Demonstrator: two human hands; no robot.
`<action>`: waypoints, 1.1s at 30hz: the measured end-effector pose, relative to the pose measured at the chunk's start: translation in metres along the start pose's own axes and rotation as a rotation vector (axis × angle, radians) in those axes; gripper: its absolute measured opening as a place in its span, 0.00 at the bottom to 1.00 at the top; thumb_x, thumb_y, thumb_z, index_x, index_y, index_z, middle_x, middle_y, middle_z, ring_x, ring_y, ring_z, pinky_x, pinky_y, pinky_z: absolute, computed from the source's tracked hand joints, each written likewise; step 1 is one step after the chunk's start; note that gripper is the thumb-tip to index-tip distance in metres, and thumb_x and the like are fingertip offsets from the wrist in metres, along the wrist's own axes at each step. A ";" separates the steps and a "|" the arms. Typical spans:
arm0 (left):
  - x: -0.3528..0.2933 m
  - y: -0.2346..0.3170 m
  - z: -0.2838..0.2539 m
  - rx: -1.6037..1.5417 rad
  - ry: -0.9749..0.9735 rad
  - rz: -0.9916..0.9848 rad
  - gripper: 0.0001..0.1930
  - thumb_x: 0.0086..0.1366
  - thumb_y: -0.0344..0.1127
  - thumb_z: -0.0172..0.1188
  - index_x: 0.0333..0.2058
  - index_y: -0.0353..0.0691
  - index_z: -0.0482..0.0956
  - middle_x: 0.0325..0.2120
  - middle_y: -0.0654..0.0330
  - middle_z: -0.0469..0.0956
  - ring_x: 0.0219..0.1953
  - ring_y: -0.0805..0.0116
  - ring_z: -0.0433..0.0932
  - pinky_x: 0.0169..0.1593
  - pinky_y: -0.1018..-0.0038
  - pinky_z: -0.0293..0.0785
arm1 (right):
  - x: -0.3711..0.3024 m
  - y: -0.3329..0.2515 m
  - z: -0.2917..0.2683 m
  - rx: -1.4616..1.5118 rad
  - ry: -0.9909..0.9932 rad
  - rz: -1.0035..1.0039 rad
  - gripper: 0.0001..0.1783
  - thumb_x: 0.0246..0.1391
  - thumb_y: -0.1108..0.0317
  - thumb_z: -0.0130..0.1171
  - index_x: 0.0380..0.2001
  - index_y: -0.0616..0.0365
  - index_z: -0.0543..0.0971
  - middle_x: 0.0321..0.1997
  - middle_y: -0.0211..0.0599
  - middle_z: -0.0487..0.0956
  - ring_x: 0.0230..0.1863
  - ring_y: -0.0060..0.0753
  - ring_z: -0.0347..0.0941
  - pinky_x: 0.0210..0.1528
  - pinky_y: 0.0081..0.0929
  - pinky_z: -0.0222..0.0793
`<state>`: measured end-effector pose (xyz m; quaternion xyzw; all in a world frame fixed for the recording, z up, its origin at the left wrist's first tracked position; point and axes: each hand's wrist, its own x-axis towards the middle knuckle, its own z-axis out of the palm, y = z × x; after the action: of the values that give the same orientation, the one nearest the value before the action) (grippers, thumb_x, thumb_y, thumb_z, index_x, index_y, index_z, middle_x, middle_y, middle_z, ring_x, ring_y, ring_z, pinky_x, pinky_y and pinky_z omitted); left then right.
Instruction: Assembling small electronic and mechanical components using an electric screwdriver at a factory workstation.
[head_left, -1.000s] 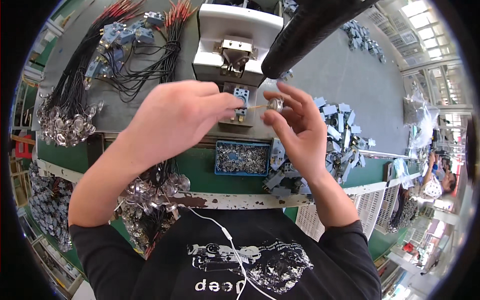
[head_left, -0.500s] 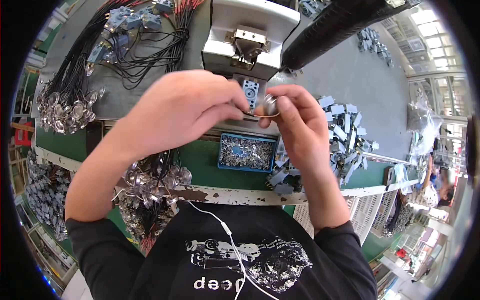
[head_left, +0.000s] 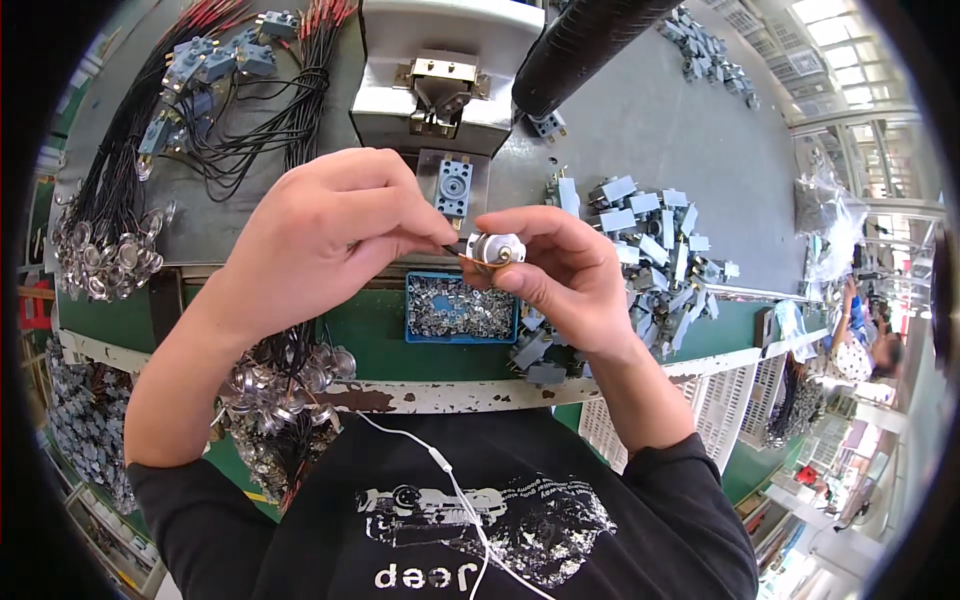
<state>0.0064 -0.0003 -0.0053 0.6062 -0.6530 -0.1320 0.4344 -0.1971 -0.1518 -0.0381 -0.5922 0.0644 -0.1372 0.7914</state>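
Note:
My right hand (head_left: 570,280) holds a small round metal cap (head_left: 497,249) between thumb and fingers, its open side with a little central stud turned up toward me. From the left, my left hand (head_left: 340,235) pinches a short dark wire (head_left: 453,247) at the cap's edge; its fingertips partly hide the wire. Just beyond both hands, a blue-grey switch block (head_left: 453,187) with a round centre lies on the metal plate in front of a white bench machine (head_left: 440,85). Below the hands sits a blue tray (head_left: 460,341) of tiny metal pieces.
Many blue-grey switch blocks (head_left: 655,240) are heaped on the right. Black wires with round metal caps (head_left: 115,250) lie at left, and more caps (head_left: 285,380) hang at the bench's front edge (head_left: 460,396). A thick black cylinder (head_left: 590,50) slants beside the machine.
The view has shifted, so the bench sits farther left. Both hands have come slightly nearer to me, and the metal cap has been turned to show its inner side. The switch block stays on its plate.

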 end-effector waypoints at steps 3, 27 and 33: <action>0.000 -0.005 -0.002 -0.045 0.012 -0.005 0.09 0.55 0.20 0.69 0.35 0.39 0.86 0.30 0.60 0.80 0.33 0.62 0.81 0.36 0.68 0.77 | -0.001 -0.001 -0.002 -0.136 0.081 0.050 0.23 0.63 0.78 0.64 0.60 0.69 0.74 0.51 0.44 0.83 0.52 0.33 0.82 0.60 0.36 0.80; -0.021 -0.019 0.004 0.157 -0.259 0.124 0.12 0.54 0.36 0.73 0.39 0.48 0.86 0.32 0.69 0.81 0.36 0.66 0.79 0.41 0.68 0.69 | 0.025 0.002 -0.015 -1.106 0.009 -0.098 0.31 0.59 0.71 0.68 0.63 0.63 0.70 0.54 0.48 0.82 0.54 0.44 0.80 0.59 0.37 0.74; -0.004 -0.012 -0.004 0.252 -0.119 -0.001 0.15 0.54 0.33 0.73 0.42 0.45 0.86 0.29 0.63 0.82 0.33 0.61 0.81 0.39 0.66 0.73 | 0.029 0.024 -0.017 -1.340 0.020 -0.213 0.39 0.55 0.69 0.70 0.68 0.61 0.67 0.61 0.53 0.77 0.59 0.51 0.77 0.60 0.41 0.73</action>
<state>0.0169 0.0017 -0.0134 0.6474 -0.6887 -0.0849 0.3152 -0.1703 -0.1701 -0.0642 -0.9567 0.0842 -0.1501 0.2349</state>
